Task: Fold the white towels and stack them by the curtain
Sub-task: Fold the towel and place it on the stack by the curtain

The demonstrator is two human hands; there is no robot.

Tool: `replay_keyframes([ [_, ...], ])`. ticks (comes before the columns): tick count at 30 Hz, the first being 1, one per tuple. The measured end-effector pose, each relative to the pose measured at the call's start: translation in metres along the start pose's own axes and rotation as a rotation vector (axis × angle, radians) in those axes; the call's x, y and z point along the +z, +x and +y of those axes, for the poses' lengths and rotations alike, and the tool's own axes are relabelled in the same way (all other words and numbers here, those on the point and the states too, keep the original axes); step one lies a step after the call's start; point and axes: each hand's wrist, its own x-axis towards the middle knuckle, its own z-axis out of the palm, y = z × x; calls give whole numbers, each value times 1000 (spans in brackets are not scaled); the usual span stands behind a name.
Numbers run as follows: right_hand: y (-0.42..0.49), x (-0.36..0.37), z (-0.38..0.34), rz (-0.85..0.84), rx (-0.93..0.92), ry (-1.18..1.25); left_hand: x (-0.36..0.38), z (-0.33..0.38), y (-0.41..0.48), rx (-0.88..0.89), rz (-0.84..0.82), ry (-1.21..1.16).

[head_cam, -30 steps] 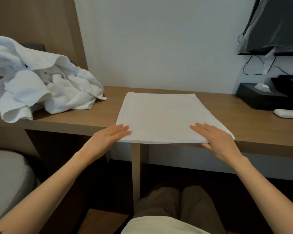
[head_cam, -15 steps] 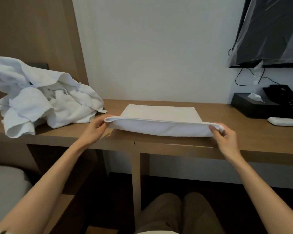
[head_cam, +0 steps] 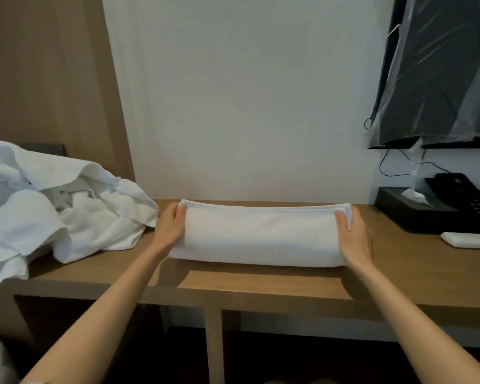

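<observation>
"What's on the wooden desk [head_cam: 261,284]?"

"A folded white towel [head_cam: 261,236] lies flat in the middle, with its far edge close to the white wall [head_cam: 247,106]. The left hand [head_cam: 169,228] pinches its nine o'clock end. The right hand [head_cam: 354,236] pinches its three o'clock end."

"What's around it?"

"A heap of loose white towels [head_cam: 53,212] sits at nine o'clock, just beside the left hand. At three o'clock, well apart, are a black tissue box [head_cam: 410,214], a black phone [head_cam: 466,198] and a small white bar [head_cam: 468,239]. A TV in plastic wrap [head_cam: 438,70] hangs at two o'clock."

"Any open room?"

"A strip of bare wood at six o'clock, between the towel and the desk's front edge."
</observation>
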Motion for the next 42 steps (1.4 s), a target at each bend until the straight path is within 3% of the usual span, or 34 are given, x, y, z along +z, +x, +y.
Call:
replay_keyframes([
  [7, 66, 33, 6, -157, 80, -91, 33, -20, 71, -106, -17, 169],
  [15, 103, 71, 46, -368, 328, -158, 69, -55, 100, -283, -142, 241],
  [19, 104, 82, 64, -332, 365, -257, 79, -66, 98, -287, -131, 317],
  [25, 107, 86, 66, -330, 261, -436, 82, -63, 110, -202, -169, 556],
  [35, 122, 103, 55, -417, 275, -697, 92, -64, 125, -177, -235, 678],
  [42, 113, 102, 60, -327, 270, -584, 92, -67, 125, -227, -195, 678],
])
